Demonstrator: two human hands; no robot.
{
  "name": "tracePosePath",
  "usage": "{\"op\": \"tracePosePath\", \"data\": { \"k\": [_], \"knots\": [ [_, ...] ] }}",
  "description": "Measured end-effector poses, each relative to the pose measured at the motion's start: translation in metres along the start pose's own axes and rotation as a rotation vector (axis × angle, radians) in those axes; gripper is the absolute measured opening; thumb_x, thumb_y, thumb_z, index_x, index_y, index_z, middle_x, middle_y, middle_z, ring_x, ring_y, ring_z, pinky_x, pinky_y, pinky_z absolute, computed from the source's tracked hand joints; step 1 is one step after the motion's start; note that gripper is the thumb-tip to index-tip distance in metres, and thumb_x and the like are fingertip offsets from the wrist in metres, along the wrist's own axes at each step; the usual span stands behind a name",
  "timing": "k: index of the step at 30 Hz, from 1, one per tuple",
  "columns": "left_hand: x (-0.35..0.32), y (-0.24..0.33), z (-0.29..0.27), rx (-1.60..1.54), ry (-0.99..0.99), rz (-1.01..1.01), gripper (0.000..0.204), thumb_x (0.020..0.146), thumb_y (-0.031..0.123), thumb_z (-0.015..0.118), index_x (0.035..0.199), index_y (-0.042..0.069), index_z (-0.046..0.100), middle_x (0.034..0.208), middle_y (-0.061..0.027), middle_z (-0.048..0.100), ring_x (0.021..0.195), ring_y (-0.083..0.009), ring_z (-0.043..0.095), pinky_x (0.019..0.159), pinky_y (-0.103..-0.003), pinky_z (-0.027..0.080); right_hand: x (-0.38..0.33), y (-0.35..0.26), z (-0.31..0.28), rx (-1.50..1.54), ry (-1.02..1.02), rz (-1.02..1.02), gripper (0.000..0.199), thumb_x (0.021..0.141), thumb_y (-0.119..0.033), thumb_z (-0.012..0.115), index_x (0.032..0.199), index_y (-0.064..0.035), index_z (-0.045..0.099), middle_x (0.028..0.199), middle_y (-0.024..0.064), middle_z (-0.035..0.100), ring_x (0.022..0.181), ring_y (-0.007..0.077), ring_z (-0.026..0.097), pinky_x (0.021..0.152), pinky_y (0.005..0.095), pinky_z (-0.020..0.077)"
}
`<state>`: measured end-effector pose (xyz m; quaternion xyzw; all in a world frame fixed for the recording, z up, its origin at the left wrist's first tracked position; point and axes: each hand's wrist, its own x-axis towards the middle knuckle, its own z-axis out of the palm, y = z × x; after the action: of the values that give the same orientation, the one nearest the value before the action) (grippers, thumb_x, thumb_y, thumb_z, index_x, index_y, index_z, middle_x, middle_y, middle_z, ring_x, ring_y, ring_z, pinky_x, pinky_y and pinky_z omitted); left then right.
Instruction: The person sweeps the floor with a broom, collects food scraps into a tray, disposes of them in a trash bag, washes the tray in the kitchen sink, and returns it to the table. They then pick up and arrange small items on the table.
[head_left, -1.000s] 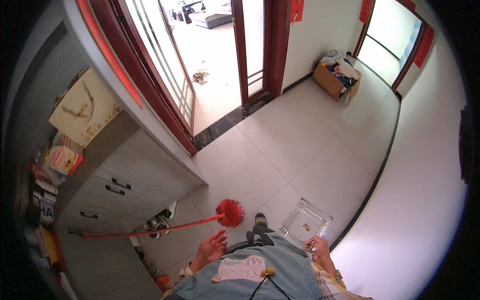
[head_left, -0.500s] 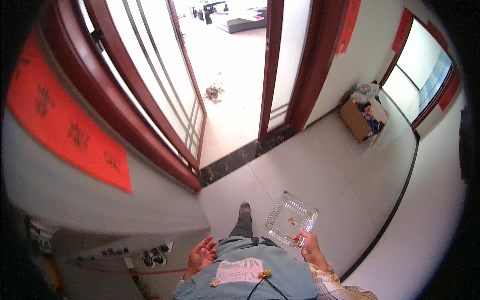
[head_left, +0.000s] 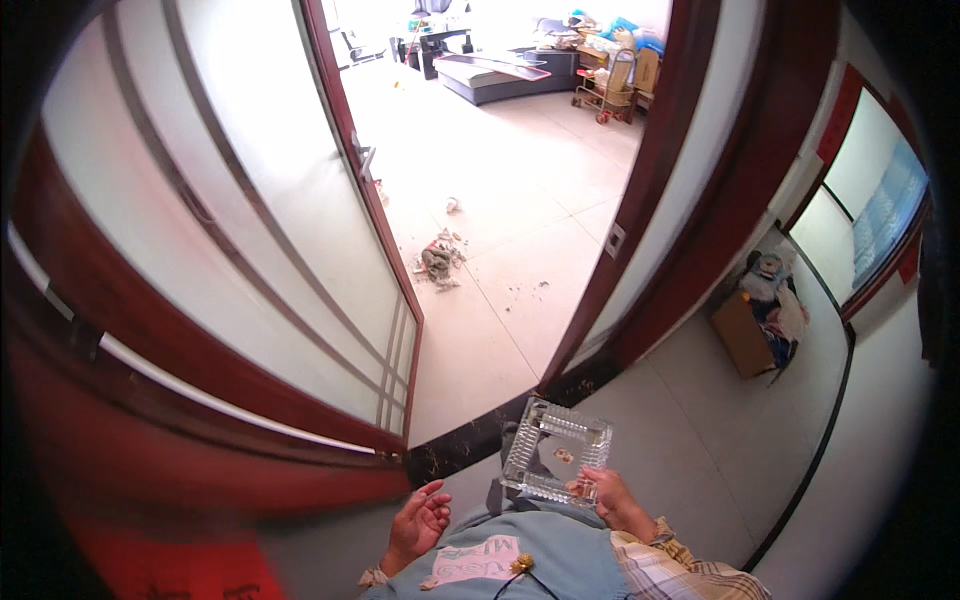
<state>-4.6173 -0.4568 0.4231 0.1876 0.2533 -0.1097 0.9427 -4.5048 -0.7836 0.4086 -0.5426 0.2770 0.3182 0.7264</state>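
Note:
My right hand (head_left: 611, 496) grips the near right corner of a square clear glass ashtray (head_left: 523, 455). The ashtray has a ribbed, thick rim and a small brown patch in its middle. It is held out level in front of my waist, above the dark door sill. My thumb lies over its rim, and the fingers underneath are partly hidden. My left hand (head_left: 420, 522) hangs beside my body with nothing in it, its fingers loosely bent and apart. It is nearest to the lower end of the open door (head_left: 385, 300).
The doorway has a black sill (head_left: 455, 452) and a dark red frame (head_left: 680, 270). Past it, a heap of debris (head_left: 438, 260) lies on the pale floor. Farther in stand a low grey platform (head_left: 500, 80) and a loaded trolley (head_left: 607, 95). A cardboard box (head_left: 745, 335) of cloths stands at right.
I have moved forward to the doorway, and more of the room beyond shows. The ashtray stays in my right hand, now over the sill. My left hand remains free.

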Motion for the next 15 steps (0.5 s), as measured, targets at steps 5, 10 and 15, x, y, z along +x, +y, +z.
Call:
{"op": "tracePosePath", "data": {
  "k": [5, 10, 15],
  "knots": [
    [0.088, 0.061, 0.032, 0.028, 0.203, 0.053, 0.034, 0.090, 0.024, 0.048, 0.119, 0.006, 0.050, 0.099, -0.0121, 0.062, 0.079, -0.0202, 0.059, 0.067, -0.031, 0.048, 0.111, -0.085, 0.042, -0.005, -0.139, 0.008, 0.025, 0.091, -0.020, 0.048, 0.087, 0.0029, 0.058, 0.076, 0.0157, 0.064, 0.063, 0.0214, 0.061, 0.060, 0.0333, 0.0509],
    [0.161, 0.126, 0.075, 0.016, 0.227, 0.170, 0.033, 0.090, 0.022, 0.048, 0.118, 0.006, 0.050, 0.096, -0.0105, 0.062, 0.076, -0.0198, 0.058, 0.066, -0.030, 0.047, 0.206, -0.173, 0.097, 0.073, -0.159, -0.026, 0.022, 0.091, -0.019, 0.048, 0.087, 0.0008, 0.056, 0.076, 0.0140, 0.063, 0.062, 0.0213, 0.061, 0.059, 0.0342, 0.0513],
    [0.260, 0.198, 0.110, 0.003, 0.248, 0.099, 0.033, 0.091, 0.023, 0.047, 0.119, 0.006, 0.049, 0.096, -0.0102, 0.062, 0.076, -0.0193, 0.057, 0.066, -0.029, 0.047, 0.278, -0.248, 0.137, 0.212, -0.084, -0.100, 0.020, 0.088, -0.016, 0.052, 0.087, 0.0036, 0.056, 0.073, 0.0134, 0.062, 0.059, 0.0219, 0.061, 0.054, 0.0323, 0.0513]
  ]
}}
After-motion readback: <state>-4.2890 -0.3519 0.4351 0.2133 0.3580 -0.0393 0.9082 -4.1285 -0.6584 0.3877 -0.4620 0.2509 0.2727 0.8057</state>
